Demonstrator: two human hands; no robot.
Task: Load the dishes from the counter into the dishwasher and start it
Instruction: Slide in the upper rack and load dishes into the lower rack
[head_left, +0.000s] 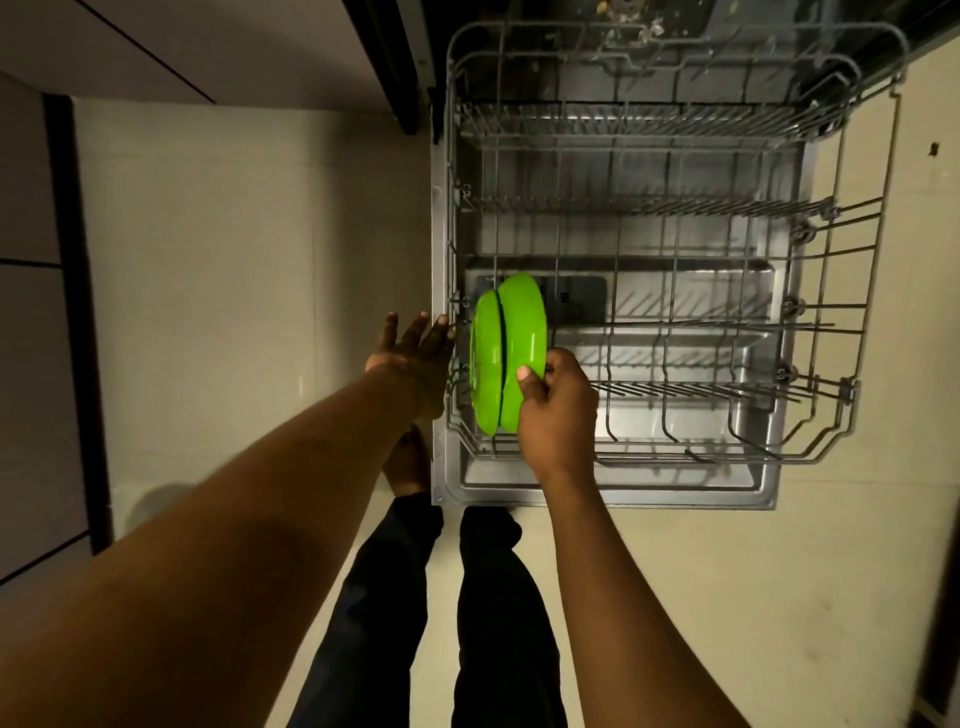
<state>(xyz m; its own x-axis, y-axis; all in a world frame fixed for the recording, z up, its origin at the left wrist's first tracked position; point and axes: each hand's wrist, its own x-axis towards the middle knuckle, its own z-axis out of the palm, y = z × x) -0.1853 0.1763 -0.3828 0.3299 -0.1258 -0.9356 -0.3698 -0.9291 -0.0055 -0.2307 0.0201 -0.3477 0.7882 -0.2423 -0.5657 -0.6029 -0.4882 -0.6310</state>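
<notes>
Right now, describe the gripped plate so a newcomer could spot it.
Start at the dishwasher's pulled-out wire rack. In its near-left corner two green plates stand on edge. It is the right one, rim in the grip of the right hand.

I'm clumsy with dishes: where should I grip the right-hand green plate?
Pinch the right-hand green plate at its near rim, coming from the right: it stands on edge, and the left-hand green plate crowds its other face. The right hand grips there.

Two bright green round plates (524, 332), standing on edge, block the left end of the grey wire dishwasher rack (878, 291), while rightward a hand could pass above the rows of thin wire tines (675, 325).
</notes>
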